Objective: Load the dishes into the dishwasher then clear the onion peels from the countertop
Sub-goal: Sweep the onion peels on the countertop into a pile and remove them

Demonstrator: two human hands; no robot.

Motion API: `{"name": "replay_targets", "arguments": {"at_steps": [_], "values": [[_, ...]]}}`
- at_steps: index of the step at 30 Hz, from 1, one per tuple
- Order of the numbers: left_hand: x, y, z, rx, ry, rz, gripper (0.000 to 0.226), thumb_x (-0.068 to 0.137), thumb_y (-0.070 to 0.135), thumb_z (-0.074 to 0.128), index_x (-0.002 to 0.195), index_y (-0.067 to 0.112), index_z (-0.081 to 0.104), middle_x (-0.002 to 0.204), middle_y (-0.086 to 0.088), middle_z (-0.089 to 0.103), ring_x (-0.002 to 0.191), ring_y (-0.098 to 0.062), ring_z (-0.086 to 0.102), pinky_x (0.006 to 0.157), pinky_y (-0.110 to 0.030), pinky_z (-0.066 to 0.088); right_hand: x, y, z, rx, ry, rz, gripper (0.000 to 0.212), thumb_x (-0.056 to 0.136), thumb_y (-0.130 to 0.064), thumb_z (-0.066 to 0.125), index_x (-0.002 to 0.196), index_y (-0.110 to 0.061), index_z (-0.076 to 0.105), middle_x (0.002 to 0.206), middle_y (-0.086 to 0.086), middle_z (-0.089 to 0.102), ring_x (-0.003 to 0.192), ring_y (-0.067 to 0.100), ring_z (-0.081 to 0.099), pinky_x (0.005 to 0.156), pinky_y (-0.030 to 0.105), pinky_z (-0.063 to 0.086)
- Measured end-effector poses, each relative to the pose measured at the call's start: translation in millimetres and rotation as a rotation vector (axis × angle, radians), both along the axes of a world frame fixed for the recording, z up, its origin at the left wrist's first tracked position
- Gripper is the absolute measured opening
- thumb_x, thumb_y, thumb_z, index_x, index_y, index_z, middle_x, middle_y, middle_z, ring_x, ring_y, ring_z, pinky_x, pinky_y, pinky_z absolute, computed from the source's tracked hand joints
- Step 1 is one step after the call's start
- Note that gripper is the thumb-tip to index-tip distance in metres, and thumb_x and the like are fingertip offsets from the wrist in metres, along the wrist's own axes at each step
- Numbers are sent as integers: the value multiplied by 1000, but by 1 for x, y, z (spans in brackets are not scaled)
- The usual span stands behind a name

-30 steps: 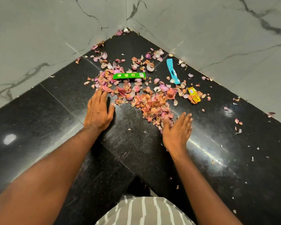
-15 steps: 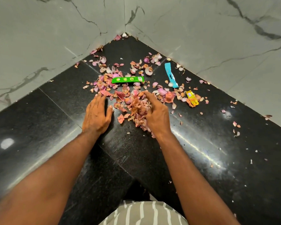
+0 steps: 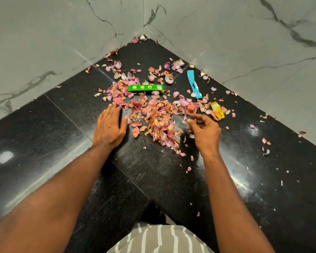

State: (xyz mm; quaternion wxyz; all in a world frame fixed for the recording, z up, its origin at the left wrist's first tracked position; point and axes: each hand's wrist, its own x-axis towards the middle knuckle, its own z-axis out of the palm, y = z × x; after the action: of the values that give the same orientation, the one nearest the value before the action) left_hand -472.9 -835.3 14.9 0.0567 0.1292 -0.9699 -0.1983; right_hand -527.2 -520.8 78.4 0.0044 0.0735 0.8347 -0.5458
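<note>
A heap of pink and orange onion peels point(image 3: 159, 119) lies in the corner of the black stone countertop point(image 3: 66, 125). My left hand point(image 3: 109, 126) lies flat on the counter at the heap's left edge, fingers straight, fingertips touching peels. My right hand point(image 3: 204, 132) hovers just right of the heap with fingers loosely curled and nothing visibly held. More loose peels point(image 3: 265, 143) are scattered toward the right.
A green wrapper point(image 3: 145, 88), a blue wrapper strip point(image 3: 193, 84) and a yellow wrapper point(image 3: 217, 110) lie among the peels. Grey marble walls point(image 3: 244, 42) close the corner on both sides. No dishes or dishwasher are in view.
My right hand swept peels leftward into the heap, then drew back to the right and lifted with curled fingers. My left hand stayed flat at the heap's left edge.
</note>
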Motion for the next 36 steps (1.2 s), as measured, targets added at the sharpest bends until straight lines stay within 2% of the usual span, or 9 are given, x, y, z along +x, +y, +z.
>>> {"name": "replay_targets", "arguments": {"at_steps": [6, 10, 12, 15, 19, 23, 27, 32, 36], "values": [[1, 0, 1, -5, -15, 2, 65, 106, 55, 29, 160, 19, 31, 169, -8, 27, 158, -23, 21, 129, -49, 16, 0, -2, 5, 7, -30, 149, 46, 95, 3, 65, 127, -29, 73, 121, -14, 74, 110, -5, 68, 103, 27, 55], [1, 1, 1, -9, -21, 2, 65, 106, 56, 28, 160, 19, 31, 169, -9, 26, 158, -23, 20, 129, -50, 16, -1, 6, 4, 45, 36, -19, 19, 92, -21, 79, 110, -25, 78, 98, -9, 77, 88, 5, 74, 84, 35, 64], [1, 1, 2, -8, -23, 4, 66, 106, 56, 28, 160, 19, 31, 169, -9, 26, 158, -23, 20, 129, -50, 16, 1, 13, -5, 234, 115, -135, 25, 98, -34, 69, 119, -22, 75, 111, -3, 74, 101, 11, 69, 95, 43, 60], [1, 1, 1, -13, -23, 4, 65, 107, 56, 28, 160, 19, 31, 169, -9, 26, 158, -23, 20, 129, -50, 16, 6, 12, -27, 556, -130, -119, 74, 104, -57, 48, 160, -11, 33, 166, 18, 30, 153, 34, 29, 126, 53, 26], [1, 2, 2, -13, -20, 7, 64, 107, 54, 30, 160, 19, 31, 169, -9, 26, 158, -24, 20, 129, -50, 16, 30, -28, -47, 651, -242, 124, 93, 101, -71, 18, 163, -8, -11, 170, 18, -17, 157, 33, -17, 128, 50, -7], [1, 1, 2, -7, -19, 8, 63, 108, 54, 31, 160, 19, 32, 169, -9, 27, 157, -23, 21, 129, -50, 17, 42, -55, -34, 216, -27, 460, 67, 106, -64, 27, 165, -39, 7, 171, -1, 21, 155, 19, 24, 125, 44, 22], [2, 3, 4, 3, -5, 6, 60, 108, 50, 33, 159, 18, 34, 168, -10, 29, 157, -24, 22, 129, -50, 15, 39, -49, -15, 165, 171, 321, 50, 112, -40, 41, 160, -29, 35, 133, -6, 65, 114, -12, 58, 101, 24, 53], [1, 3, 5, 3, -11, 11, 61, 108, 52, 31, 159, 19, 33, 168, -9, 28, 157, -23, 21, 129, -49, 15, 26, -33, -38, 584, -206, 48, 89, 105, -65, 26, 164, -7, -8, 172, 17, -12, 159, 30, -14, 130, 47, -4], [2, 4, 5, 3, -14, 10, 61, 108, 52, 31, 160, 19, 33, 169, -9, 28, 157, -23, 21, 129, -48, 14, 39, -37, -46, 321, -183, 345, 81, 105, -65, 26, 166, -22, -6, 173, 7, -2, 159, 22, -1, 129, 44, 3]]}}
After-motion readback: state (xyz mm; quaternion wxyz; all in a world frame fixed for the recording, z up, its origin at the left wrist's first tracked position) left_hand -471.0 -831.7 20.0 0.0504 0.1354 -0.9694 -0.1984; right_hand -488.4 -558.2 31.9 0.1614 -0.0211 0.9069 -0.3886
